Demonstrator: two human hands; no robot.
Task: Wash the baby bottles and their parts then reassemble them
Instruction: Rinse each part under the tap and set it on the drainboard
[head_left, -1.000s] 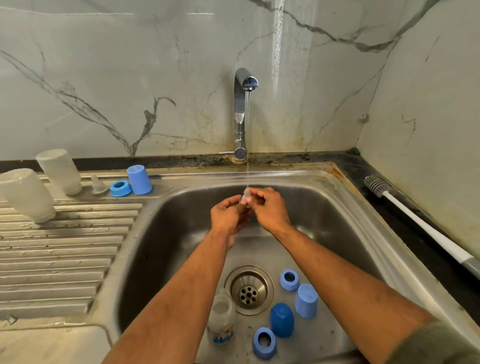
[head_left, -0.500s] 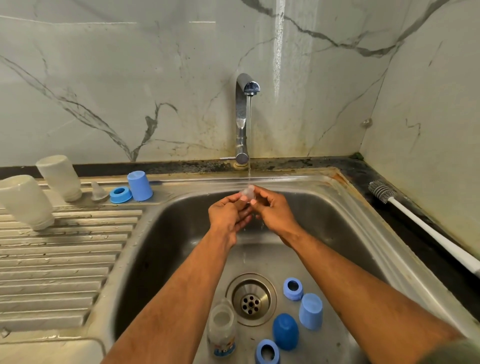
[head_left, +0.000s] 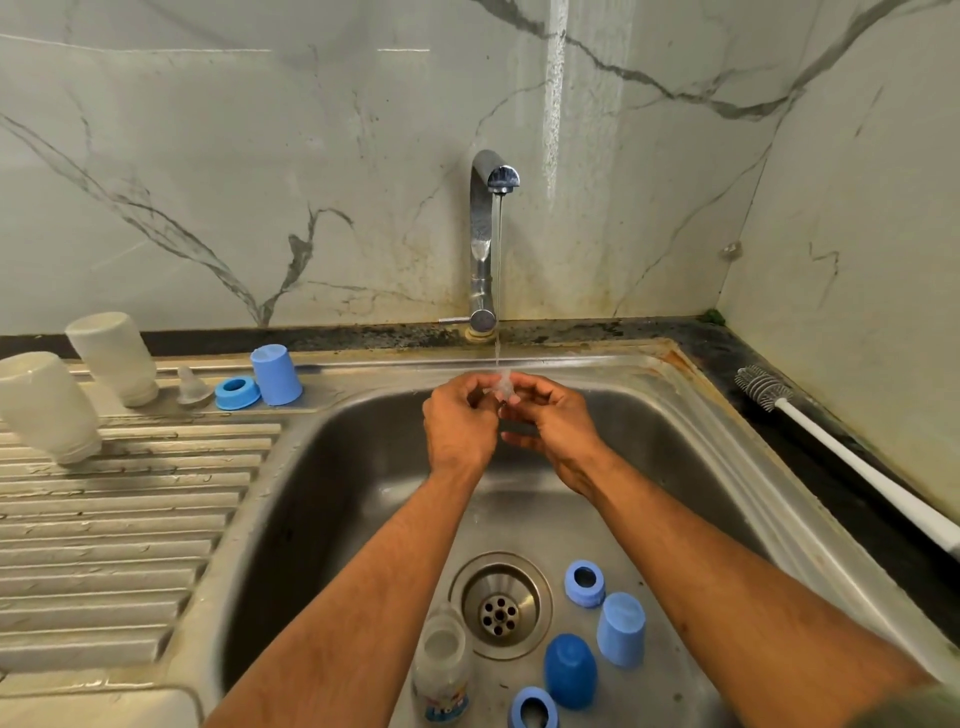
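Observation:
Under the running tap (head_left: 493, 182), my left hand (head_left: 460, 423) and my right hand (head_left: 553, 421) together pinch a small clear teat (head_left: 503, 385) in the water stream. In the sink (head_left: 332, 467) lie an open bottle (head_left: 441, 670), two blue rings (head_left: 584, 582) (head_left: 532, 709), a dark blue cap (head_left: 570, 670) and a light blue cap (head_left: 621, 629). On the drainboard stand two upturned bottles (head_left: 44, 405) (head_left: 114, 358), a clear teat (head_left: 189, 385), a blue ring (head_left: 236, 392) and a blue cap (head_left: 275, 375).
A white-handled bottle brush (head_left: 831, 441) lies on the dark counter at the right. The ribbed drainboard (head_left: 119, 519) fills the left. The drain (head_left: 500, 605) sits in the middle of the sink floor. Marble walls close the back and right.
The view has tilted up a little. Both hands have kept working the teat under the stream, fingers shifting slightly around it. Nothing else has moved.

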